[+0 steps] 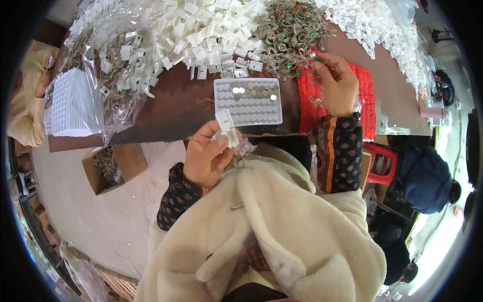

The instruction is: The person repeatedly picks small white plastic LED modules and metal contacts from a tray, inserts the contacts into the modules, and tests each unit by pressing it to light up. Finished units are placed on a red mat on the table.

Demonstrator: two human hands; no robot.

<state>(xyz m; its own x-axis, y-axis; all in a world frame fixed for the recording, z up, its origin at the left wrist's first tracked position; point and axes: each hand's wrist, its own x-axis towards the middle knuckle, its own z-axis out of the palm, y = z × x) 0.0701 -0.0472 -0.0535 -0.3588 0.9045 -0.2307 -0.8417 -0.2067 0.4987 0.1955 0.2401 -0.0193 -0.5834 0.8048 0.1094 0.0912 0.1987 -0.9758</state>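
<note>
My left hand (pixel 204 158) is closed around a small white plastic case (pixel 226 126), which stands with its hinged lid up. Some thin wire or thread dangles below that hand. Over a red quilted cloth (pixel 365 95), my right hand (pixel 337 83) has its fingers bent together in a pinch. A small shiny piece (pixel 313 56) shows at its fingertips, too small to name. Between the hands lies a white tray (pixel 246 122) with rows of round wells; several silver discs (pixel 259 90) sit in its far rows. A tangled heap of thin wires with green bits (pixel 289 38) lies just beyond my right hand.
White plastic cases (pixel 196 30) are heaped at the far middle, more white pieces (pixel 362 20) at the far right. Stacked white trays (pixel 73 103) in clear plastic stand left. A cardboard box (pixel 113 168) is on the floor. Another person's sleeve (pixel 30 116) shows far left; people sit at right.
</note>
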